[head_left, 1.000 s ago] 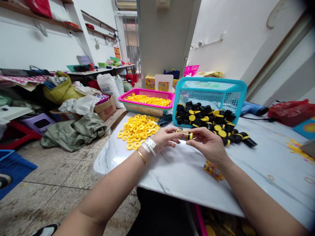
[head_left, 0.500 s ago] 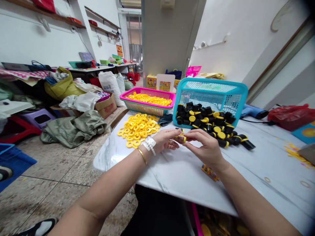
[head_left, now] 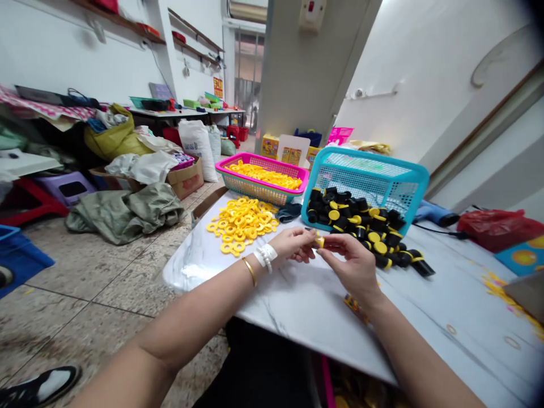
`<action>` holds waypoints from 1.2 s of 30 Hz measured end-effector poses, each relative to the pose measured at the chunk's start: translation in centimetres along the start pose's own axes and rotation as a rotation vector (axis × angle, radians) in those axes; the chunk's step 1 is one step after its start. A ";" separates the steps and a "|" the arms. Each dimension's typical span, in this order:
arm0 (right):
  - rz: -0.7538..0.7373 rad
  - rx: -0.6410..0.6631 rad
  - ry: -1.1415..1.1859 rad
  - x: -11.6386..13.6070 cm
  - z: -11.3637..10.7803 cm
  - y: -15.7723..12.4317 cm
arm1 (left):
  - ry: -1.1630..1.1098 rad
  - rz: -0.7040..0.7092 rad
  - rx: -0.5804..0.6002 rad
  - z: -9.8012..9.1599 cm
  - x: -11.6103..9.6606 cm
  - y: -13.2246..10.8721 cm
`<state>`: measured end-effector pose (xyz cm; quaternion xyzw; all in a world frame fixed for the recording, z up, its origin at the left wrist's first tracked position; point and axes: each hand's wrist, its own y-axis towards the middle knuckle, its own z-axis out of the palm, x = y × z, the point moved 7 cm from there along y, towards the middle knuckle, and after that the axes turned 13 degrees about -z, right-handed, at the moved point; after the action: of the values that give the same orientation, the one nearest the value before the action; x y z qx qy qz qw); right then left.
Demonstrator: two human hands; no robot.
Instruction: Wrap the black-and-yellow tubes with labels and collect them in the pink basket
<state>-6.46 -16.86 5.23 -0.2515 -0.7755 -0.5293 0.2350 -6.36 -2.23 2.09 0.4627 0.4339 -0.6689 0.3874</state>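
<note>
Left hand (head_left: 293, 245) & right hand (head_left: 355, 266) both pinch one small yellow-black cap (head_left: 318, 242) over table's (head_left: 297, 306) left half, btwn ring pile (head_left: 242, 224) and cap heap (head_left: 361, 221). Vs 1 s ago I see fingers closed in tighter, cap mostly covered now.

A small piece (head_left: 318, 242) is pinched between the fingers of the left hand (head_left: 293, 245), at its 9 o'clock, and the right hand (head_left: 355, 266), at its 4 o'clock. Only its yellow end shows; the rest is hidden. It is held above the table (head_left: 297, 300).
</note>
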 end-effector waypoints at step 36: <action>0.182 0.299 0.120 6.9 -2.1 -5.4 | 0.013 -0.318 0.096 1.6 2.2 -0.2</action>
<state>-14.97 -19.53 6.43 -0.2510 -0.8041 -0.3987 0.3626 -7.57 -3.90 0.37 0.4105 0.4718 -0.7387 0.2514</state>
